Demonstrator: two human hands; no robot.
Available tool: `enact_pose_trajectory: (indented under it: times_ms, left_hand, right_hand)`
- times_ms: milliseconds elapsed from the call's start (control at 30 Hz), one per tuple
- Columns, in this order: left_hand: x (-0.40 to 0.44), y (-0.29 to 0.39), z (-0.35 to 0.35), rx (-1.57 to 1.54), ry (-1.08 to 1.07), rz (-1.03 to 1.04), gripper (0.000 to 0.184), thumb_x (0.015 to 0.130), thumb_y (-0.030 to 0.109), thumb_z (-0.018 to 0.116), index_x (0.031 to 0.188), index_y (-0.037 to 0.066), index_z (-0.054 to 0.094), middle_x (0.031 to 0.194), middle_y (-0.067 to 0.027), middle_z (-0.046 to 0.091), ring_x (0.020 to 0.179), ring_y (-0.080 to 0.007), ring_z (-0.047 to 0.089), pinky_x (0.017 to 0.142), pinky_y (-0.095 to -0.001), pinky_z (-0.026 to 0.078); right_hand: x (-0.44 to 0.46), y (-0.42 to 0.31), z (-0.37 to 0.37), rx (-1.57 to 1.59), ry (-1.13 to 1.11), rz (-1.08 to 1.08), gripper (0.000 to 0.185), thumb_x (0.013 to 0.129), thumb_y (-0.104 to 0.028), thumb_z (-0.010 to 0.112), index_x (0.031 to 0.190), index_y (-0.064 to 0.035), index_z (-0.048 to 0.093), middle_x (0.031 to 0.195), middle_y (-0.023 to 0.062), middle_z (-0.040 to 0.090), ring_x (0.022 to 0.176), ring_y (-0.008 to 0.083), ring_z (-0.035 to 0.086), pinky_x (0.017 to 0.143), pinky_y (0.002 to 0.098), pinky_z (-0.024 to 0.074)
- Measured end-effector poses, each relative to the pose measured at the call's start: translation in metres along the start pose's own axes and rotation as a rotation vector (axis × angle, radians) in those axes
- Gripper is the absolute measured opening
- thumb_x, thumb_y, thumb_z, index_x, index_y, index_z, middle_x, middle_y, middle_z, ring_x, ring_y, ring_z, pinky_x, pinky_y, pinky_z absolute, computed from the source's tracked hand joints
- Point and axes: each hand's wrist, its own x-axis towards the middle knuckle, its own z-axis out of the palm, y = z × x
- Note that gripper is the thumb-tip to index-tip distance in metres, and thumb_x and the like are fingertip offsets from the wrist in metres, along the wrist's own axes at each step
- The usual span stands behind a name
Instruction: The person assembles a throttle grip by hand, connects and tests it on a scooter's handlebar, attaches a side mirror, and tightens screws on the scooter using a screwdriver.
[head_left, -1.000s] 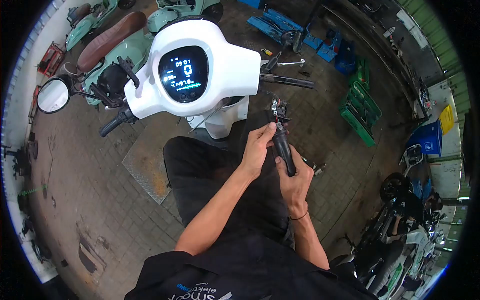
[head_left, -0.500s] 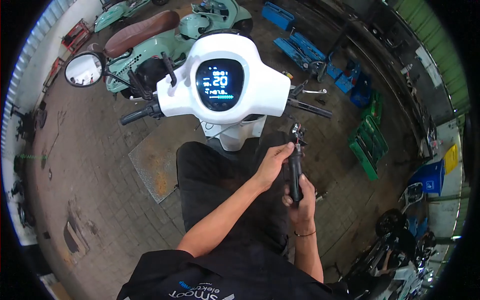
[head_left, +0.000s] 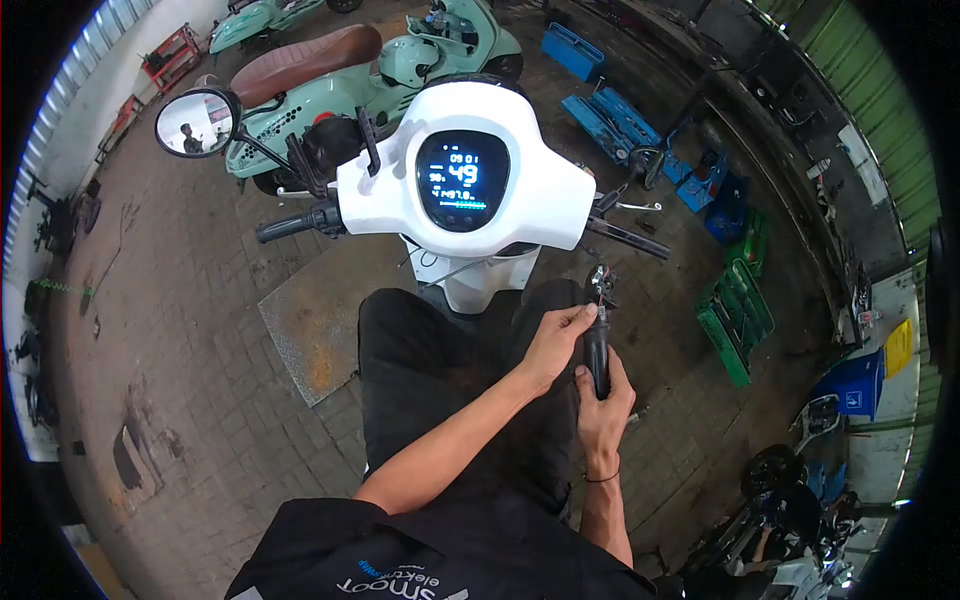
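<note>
My right hand (head_left: 603,403) is wrapped round the lower part of a black throttle grip (head_left: 596,356), which is off the handlebar and upright in view. At its upper end my left hand (head_left: 556,345) pinches the grip by the exposed wires and metal fitting (head_left: 601,285). In front of my knees stands the white scooter front (head_left: 470,165); its lit display (head_left: 462,180) reads 49. Bare black bar (head_left: 628,238) sticks out on its right side, and the left handlebar grip (head_left: 287,228) is in place.
Mint scooter (head_left: 340,90) with a brown seat stands behind at left. Blue toolboxes (head_left: 612,122) and a green toolbox (head_left: 737,315) lie open at right. A metal plate (head_left: 310,325) is on the floor. Motorcycles (head_left: 790,510) and a blue bin (head_left: 848,385) are at lower right.
The view has shifted, so the scooter appears farther right and lower. The display number went from 0 to 20 to 49. Both hands remain on the throttle grip, the right with its fingers slightly rearranged.
</note>
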Motion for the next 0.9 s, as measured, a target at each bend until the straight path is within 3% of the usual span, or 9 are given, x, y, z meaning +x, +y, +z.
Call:
enact_pose_trajectory:
  times_ms: [67,400,500,700,800,900]
  left_hand:
    - [-0.001,0.001,0.002,0.004,0.005,-0.007,0.039,0.108,0.038,0.056,0.107,0.003,0.074,0.094,-0.0007,0.071,0.086,-0.0084,0.061,0.083,-0.0279,0.048]
    - [-0.002,-0.002,0.001,-0.008,0.022,0.011,0.040,0.108,0.039,0.056,0.105,0.003,0.074,0.093,-0.0007,0.071,0.085,-0.0081,0.061,0.082,-0.0276,0.048]
    - [-0.001,-0.005,0.001,-0.007,0.026,0.019,0.040,0.108,0.039,0.056,0.104,0.004,0.074,0.093,-0.0004,0.070,0.084,-0.0080,0.060,0.081,-0.0272,0.047]
    - [-0.002,-0.002,0.001,-0.006,0.032,0.003,0.040,0.108,0.039,0.056,0.102,0.003,0.074,0.091,0.0003,0.069,0.084,-0.0079,0.059,0.081,-0.0273,0.047]
    - [0.000,-0.003,-0.001,0.001,0.028,0.004,0.039,0.109,0.038,0.056,0.101,0.003,0.074,0.090,0.0009,0.069,0.083,-0.0081,0.059,0.080,-0.0274,0.046]
    - [0.001,-0.005,-0.001,-0.014,0.019,-0.002,0.039,0.109,0.037,0.055,0.102,0.003,0.074,0.090,0.0015,0.069,0.083,-0.0081,0.059,0.080,-0.0273,0.046]
  right_hand:
    - [0.000,-0.011,-0.002,0.024,-0.012,0.140,0.043,0.091,-0.008,0.074,0.130,0.0045,0.063,0.095,0.0149,0.072,0.090,0.0154,0.066,0.085,0.0335,0.0526]
    - [-0.001,-0.012,-0.002,0.011,-0.020,0.124,0.043,0.090,-0.007,0.073,0.131,0.0036,0.063,0.094,0.0167,0.072,0.088,0.0163,0.066,0.083,0.0344,0.0534]
    - [0.000,-0.017,-0.004,0.019,-0.045,0.174,0.042,0.092,-0.010,0.072,0.129,0.0065,0.063,0.097,0.0110,0.071,0.090,0.0150,0.063,0.086,0.0327,0.0519]
    - [-0.001,-0.012,-0.002,0.000,-0.029,0.135,0.043,0.091,-0.007,0.072,0.132,0.0038,0.064,0.095,0.0150,0.072,0.088,0.0144,0.066,0.083,0.0323,0.0527]
    - [0.001,-0.006,-0.004,-0.012,-0.069,0.145,0.045,0.093,-0.010,0.072,0.134,0.0044,0.062,0.102,0.0134,0.072,0.091,0.0157,0.066,0.083,0.0320,0.0526]
    - [0.006,0.002,-0.013,0.266,-0.143,0.173,0.048,0.100,-0.021,0.067,0.140,0.0041,0.057,0.113,0.0120,0.070,0.097,0.0185,0.066,0.088,0.0326,0.0522]
